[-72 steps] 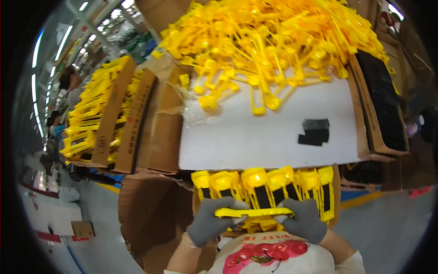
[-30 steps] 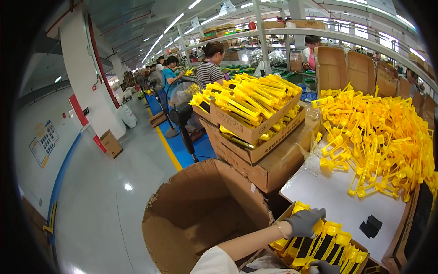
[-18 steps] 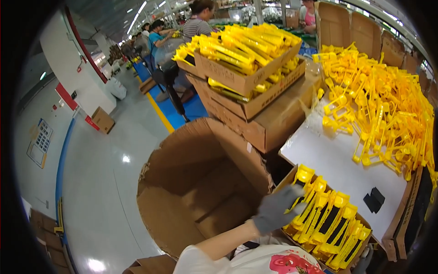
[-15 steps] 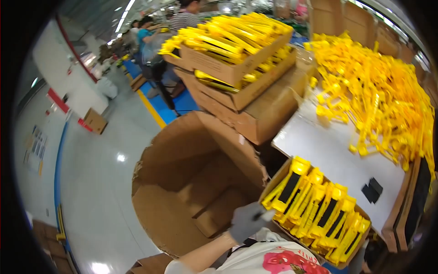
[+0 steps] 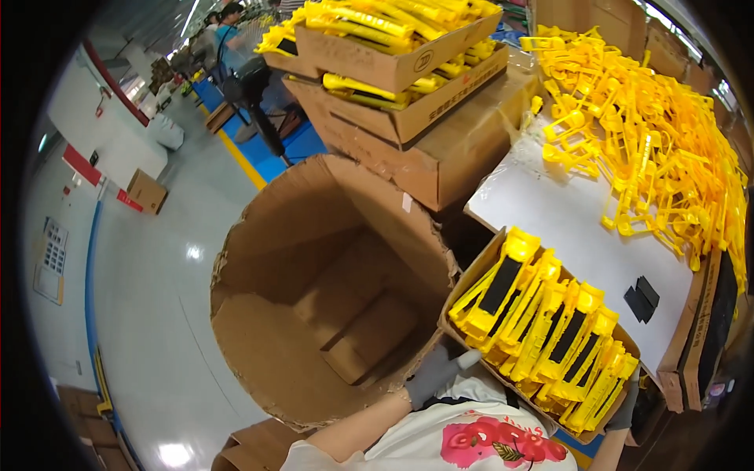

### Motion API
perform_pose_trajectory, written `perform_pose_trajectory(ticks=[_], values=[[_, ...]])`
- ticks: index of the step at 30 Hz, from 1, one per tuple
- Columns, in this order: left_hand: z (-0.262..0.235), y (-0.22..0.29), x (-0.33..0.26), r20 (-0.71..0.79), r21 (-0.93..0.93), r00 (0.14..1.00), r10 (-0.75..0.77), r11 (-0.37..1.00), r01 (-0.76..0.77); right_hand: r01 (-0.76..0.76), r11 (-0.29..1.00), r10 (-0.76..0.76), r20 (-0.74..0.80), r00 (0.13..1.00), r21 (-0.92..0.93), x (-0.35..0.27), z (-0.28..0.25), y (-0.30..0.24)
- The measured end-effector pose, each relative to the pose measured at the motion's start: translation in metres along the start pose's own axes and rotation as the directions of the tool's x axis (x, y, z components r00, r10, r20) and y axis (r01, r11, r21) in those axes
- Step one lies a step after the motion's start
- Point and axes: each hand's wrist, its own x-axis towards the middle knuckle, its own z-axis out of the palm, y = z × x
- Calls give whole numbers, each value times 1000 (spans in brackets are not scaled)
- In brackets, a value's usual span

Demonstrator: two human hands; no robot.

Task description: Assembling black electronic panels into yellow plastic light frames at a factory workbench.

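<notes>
An open cardboard box [image 5: 542, 414] sits at the near edge of the white tabletop, tilted toward me. Long yellow plastic pieces with black strips [image 5: 569, 337] stand packed in a row inside it. My left hand [image 5: 436, 375], in a grey glove with pale fingertips, is closed on the box's near left side, thumb at the rim and other fingers mostly hidden. At the box's right end, my gloved right hand [image 5: 624, 407] holds the wall, partly covered by the box. Small black strips [image 5: 642, 298] lie on the white surface beyond the box.
A large round-sided cardboard bin [image 5: 259, 235] stands open at my left. Behind it, stacked cardboard trays [image 5: 361, 59] hold more yellow pieces. A big heap of loose yellow pieces [image 5: 644, 149] covers the far right of the white tabletop [image 5: 550, 200]. People work in the background.
The view has shifted, so most surroundings sit higher in the picture. My right hand has come into view at the box's right end. My left hand stays at its near left side.
</notes>
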Motion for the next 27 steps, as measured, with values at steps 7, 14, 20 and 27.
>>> perform_pose_trajectory(ticks=[7,14,20,27], values=[[14,25,-6,-140,-580,981,135,792,-192,101,993,-105,-58,993,-63,-27,62,-17],[9,28,-6,-108,-611,982,156,769,-189,92,996,-92,-50,994,-3,-16,79,-4],[7,20,-9,-10,-573,994,108,814,-94,80,992,-79,-20,997,102,-14,109,6],[-37,44,-15,367,-151,924,-112,972,178,146,989,-148,-80,986,-36,-21,60,5]])
